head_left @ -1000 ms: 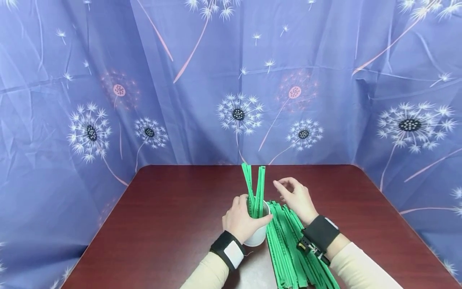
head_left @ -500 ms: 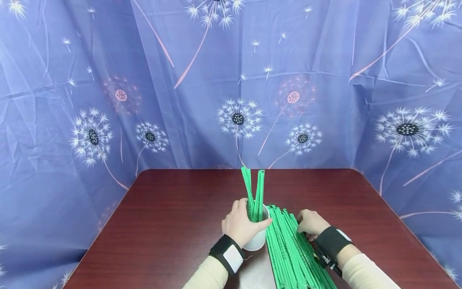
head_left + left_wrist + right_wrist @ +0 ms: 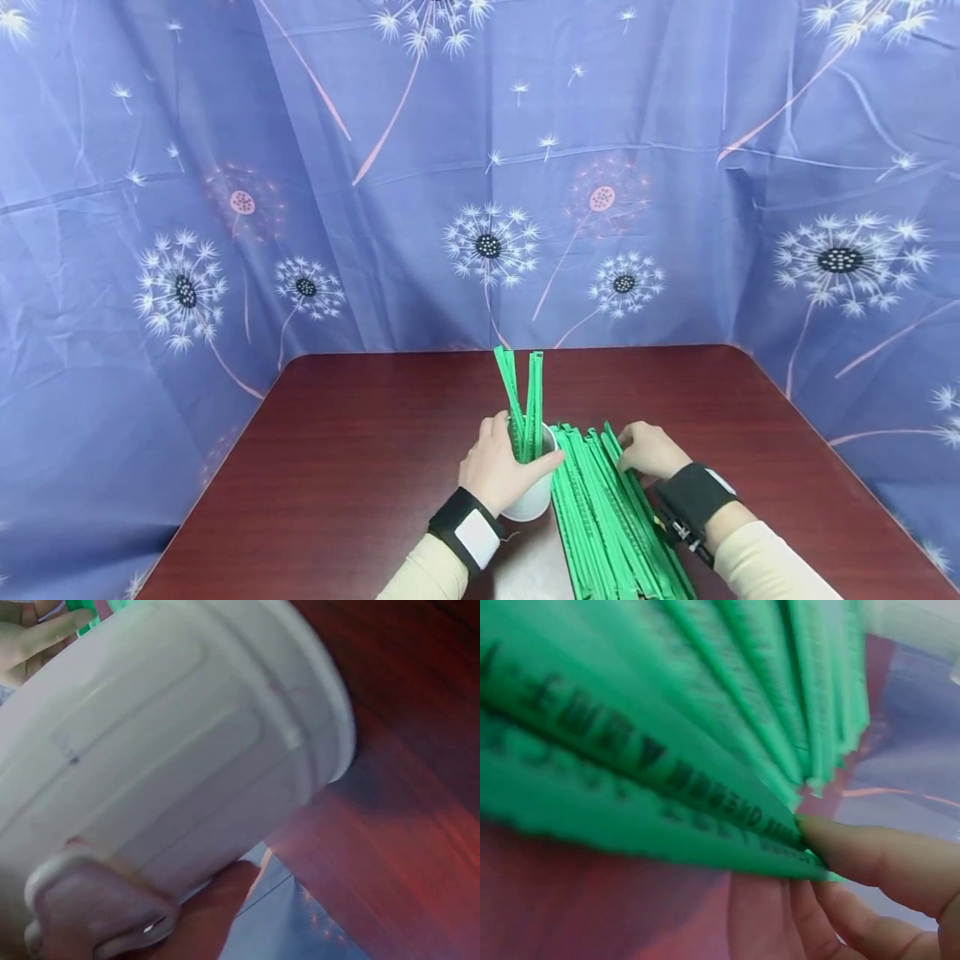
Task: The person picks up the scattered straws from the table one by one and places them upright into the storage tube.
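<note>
My left hand [image 3: 491, 468] grips a white cup [image 3: 531, 500] that stands upright on the table, thumb across its near right side. Several long green paper-wrapped sticks [image 3: 534, 400] lean out of its mouth. The left wrist view shows the cup's ribbed wall [image 3: 172, 742] and a small handle [image 3: 90, 892] by my fingers. Right of the cup lies a pile of the same sticks [image 3: 600, 517], side by side. At the pile's far right end, my right hand [image 3: 651, 450] pinches the end of one green paper-wrapped stick [image 3: 667, 776] between thumb and fingers; dark printing runs along its wrapper.
The dark red wooden table [image 3: 360, 467] extends to both sides and behind the cup. A blue curtain [image 3: 420, 275] with dandelion prints hangs right behind its far edge. The stick pile reaches down to the bottom of the head view.
My right hand has come down from above the pile's far end to its right edge and taken hold of a stick end, which is now slightly raised. The left hand stays on the cup.
</note>
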`<state>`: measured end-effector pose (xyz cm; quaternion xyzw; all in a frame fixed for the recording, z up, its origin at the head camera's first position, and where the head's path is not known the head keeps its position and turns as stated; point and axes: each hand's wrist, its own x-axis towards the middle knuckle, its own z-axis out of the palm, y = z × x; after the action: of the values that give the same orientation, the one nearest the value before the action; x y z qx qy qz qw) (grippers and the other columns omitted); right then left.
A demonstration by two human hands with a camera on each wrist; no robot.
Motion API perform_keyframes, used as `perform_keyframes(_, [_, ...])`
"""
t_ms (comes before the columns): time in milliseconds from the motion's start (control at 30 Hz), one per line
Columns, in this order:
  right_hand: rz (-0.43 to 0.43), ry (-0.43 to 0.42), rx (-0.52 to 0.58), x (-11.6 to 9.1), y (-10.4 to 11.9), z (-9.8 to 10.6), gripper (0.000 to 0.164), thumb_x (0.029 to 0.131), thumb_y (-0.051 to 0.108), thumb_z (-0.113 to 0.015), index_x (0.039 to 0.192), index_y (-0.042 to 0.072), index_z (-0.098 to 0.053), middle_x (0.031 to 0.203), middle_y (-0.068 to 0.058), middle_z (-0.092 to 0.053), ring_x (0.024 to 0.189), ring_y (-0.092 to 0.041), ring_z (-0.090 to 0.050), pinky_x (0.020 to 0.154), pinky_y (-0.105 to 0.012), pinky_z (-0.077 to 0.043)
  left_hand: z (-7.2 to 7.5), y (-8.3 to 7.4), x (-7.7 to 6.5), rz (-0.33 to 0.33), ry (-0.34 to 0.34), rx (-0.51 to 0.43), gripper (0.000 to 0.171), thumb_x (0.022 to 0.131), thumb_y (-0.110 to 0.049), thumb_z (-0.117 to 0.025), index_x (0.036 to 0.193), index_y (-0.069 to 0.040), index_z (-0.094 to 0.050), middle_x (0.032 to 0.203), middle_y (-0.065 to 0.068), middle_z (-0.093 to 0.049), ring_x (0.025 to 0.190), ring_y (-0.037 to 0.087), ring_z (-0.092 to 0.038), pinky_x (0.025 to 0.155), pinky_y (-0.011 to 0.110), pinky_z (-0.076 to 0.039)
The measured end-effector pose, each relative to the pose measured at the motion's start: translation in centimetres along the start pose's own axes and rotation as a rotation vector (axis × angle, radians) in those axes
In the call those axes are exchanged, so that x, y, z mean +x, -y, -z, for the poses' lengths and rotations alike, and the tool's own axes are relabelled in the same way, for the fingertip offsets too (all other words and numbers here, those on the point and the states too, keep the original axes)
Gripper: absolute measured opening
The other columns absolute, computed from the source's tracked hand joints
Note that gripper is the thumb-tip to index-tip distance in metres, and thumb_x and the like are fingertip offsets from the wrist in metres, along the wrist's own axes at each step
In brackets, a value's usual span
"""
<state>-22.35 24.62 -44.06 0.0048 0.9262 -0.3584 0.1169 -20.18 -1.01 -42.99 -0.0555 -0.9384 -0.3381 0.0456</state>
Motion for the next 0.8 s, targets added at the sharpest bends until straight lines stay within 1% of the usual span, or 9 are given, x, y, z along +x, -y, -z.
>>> perform_keyframes(67, [0.009, -0.005, 0.03, -0.1, 0.6, 0.6, 0.043, 0.083, 0.002, -0.067, 0.121, -0.014, -0.055, 0.11, -0.03, -0.062, 0.065, -0.022, -0.063, 0.058, -0.038, -0.056, 0.3, 0.1, -0.1, -0.004, 0.034, -0.015, 0.108, 0.07, -0.077, -0.067, 0.147, -0.007, -0.04, 0.136, 0.012, -0.053, 0.105, 0.034, -0.067, 0.079, 0.055, -0.053])
perform_keyframes(133, [0.019, -0.013, 0.057, -0.2, 1.2, 1.2, 0.044, 0.085, 0.003, -0.068, 0.123, -0.014, -0.054, 0.106, -0.028, -0.063, 0.066, -0.022, -0.062, 0.06, -0.039, -0.056, 0.7, 0.1, -0.2, -0.009, 0.071, -0.034, 0.108, 0.071, -0.073, -0.069, 0.149, -0.005, -0.037, 0.139, 0.014, -0.05, 0.109, 0.036, -0.065, 0.08, 0.058, -0.053])
perform_keyframes(267, [0.028, -0.048, 0.122, -0.3, 2.6, 2.5, 0.048, 0.086, 0.006, -0.07, 0.127, -0.013, -0.052, 0.094, -0.017, -0.064, 0.066, -0.02, -0.06, 0.064, -0.039, -0.057, 1.6, 0.0, -0.4, -0.024, 0.165, -0.097, 0.111, 0.071, -0.063, -0.074, 0.153, -0.003, -0.029, 0.144, 0.017, -0.044, 0.112, 0.038, -0.062, 0.082, 0.06, -0.052])
perform_keyframes(333, [0.044, -0.068, 0.174, -0.3, 3.3, 3.1, 0.051, 0.087, 0.008, -0.07, 0.128, -0.013, -0.051, 0.094, -0.016, -0.064, 0.066, -0.019, -0.06, 0.065, -0.04, -0.058, 2.1, 0.0, -0.5, -0.035, 0.211, -0.133, 0.113, 0.07, -0.058, -0.077, 0.154, -0.003, -0.025, 0.146, 0.018, -0.04, 0.111, 0.037, -0.062, 0.08, 0.058, -0.053])
perform_keyframes(433, [0.083, -0.104, 0.285, -0.4, 4.6, 4.0, 0.052, 0.088, 0.008, -0.07, 0.13, -0.014, -0.048, 0.1, -0.017, -0.065, 0.068, -0.014, -0.061, 0.066, -0.037, -0.059, 2.6, 0.1, -0.6, -0.052, 0.261, -0.178, 0.114, 0.069, -0.051, -0.079, 0.155, -0.003, -0.021, 0.147, 0.019, -0.037, 0.108, 0.034, -0.062, 0.078, 0.054, -0.054])
perform_keyframes(500, [0.123, -0.13, 0.366, -0.5, 5.4, 4.6, 0.053, 0.09, 0.007, -0.068, 0.133, -0.015, -0.045, 0.101, -0.016, -0.064, 0.068, -0.012, -0.062, 0.067, -0.034, -0.06, 2.7, 0.2, -0.5, -0.06, 0.275, -0.196, 0.114, 0.069, -0.05, -0.08, 0.155, -0.004, -0.021, 0.147, 0.02, -0.037, 0.108, 0.033, -0.062, 0.079, 0.052, -0.054])
perform_keyframes(667, [0.221, -0.227, 0.584, -1.2, 7.6, 6.3, 0.056, 0.094, 0.008, -0.065, 0.137, -0.016, -0.039, 0.094, -0.001, -0.06, 0.069, -0.006, -0.066, 0.07, -0.03, -0.06, 2.5, 0.4, -0.3, -0.061, 0.264, -0.196, 0.113, 0.067, -0.052, -0.083, 0.155, -0.009, -0.026, 0.141, 0.02, -0.041, 0.107, 0.034, -0.061, 0.081, 0.05, -0.054])
perform_keyframes(733, [0.251, -0.274, 0.668, -1.6, 8.3, 6.8, 0.055, 0.094, 0.009, -0.066, 0.137, -0.013, -0.04, 0.092, 0.003, -0.058, 0.07, -0.005, -0.067, 0.071, -0.029, -0.06, 2.3, 0.4, -0.2, -0.061, 0.253, -0.177, 0.114, 0.065, -0.055, -0.084, 0.154, -0.01, -0.029, 0.138, 0.019, -0.043, 0.104, 0.034, -0.062, 0.078, 0.049, -0.054])
perform_keyframes(800, [0.283, -0.312, 0.756, -1.9, 8.9, 7.1, 0.05, 0.094, 0.01, -0.067, 0.134, -0.009, -0.043, 0.092, 0.004, -0.058, 0.072, -0.005, -0.067, 0.072, -0.028, -0.059, 2.2, 0.5, -0.1, -0.064, 0.244, -0.151, 0.115, 0.063, -0.057, -0.085, 0.153, -0.01, -0.031, 0.137, 0.019, -0.044, 0.099, 0.033, -0.062, 0.075, 0.047, -0.054])
